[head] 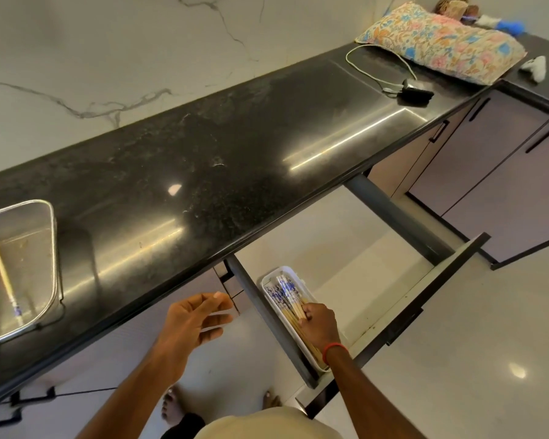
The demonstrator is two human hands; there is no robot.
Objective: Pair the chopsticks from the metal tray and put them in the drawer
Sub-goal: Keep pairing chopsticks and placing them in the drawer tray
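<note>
Releasing unevenly could unpair the chopsticks point(284, 294) in the drawer point(355, 264); right hand point(319, 324) fingers curl on them, left hand point(197, 321) fingers spread, empty

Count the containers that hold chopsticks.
2. The metal tray, on the counter at left, partly out of frame; the white tray, in the open drawer under the right hand.

Tray point(29, 264) on counter point(235, 153), left; chopsticks point(284, 293) in drawer point(346, 248) below, right.
</note>
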